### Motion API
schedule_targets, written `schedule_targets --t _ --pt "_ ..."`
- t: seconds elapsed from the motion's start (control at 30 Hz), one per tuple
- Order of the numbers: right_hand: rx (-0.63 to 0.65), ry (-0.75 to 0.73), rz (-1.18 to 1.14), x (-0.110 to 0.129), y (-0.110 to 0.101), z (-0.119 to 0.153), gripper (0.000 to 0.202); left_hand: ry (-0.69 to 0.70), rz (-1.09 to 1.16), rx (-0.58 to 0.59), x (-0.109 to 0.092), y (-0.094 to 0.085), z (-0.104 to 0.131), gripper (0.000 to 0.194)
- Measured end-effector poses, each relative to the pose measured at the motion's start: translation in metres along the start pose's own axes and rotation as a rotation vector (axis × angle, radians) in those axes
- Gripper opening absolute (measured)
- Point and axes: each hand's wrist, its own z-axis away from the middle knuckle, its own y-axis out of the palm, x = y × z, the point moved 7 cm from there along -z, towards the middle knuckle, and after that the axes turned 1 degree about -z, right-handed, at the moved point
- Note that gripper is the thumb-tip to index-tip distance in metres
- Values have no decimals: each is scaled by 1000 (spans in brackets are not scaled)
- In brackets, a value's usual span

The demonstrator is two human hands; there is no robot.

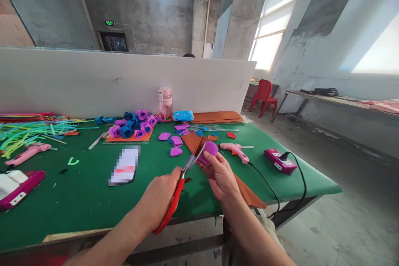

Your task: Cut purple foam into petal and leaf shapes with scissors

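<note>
My left hand (163,191) is closed round the red handles of a pair of scissors (175,203). The scissor blades point up and to the right, against the edge of a purple paper piece (210,151). That piece is pinched between the thumb and fingers of my right hand (220,174), above the table. Beneath my hands lies brown paper (190,142), partly covered by them. Loose purple paper pieces (176,141) lie just left of the blades. A pink glue gun (236,150) rests right of my right hand.
Purple and blue paper flowers (132,124) lie at the back of the green table (93,199), near a pink bottle (165,102) and a blue packet (183,116). A phone (124,165) lies left of my hands. A purple power strip (279,161) with a black cable sits right, near the table edge.
</note>
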Motion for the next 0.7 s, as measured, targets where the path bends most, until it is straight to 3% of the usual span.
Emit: schedule_targets --t 0.43,0.7 --pt "22 11 44 0 1 0 22 5 29 16 4 4 -1 21" --pt "96 45 97 -6 9 4 21 53 -14 -73 7 3 -3 25"
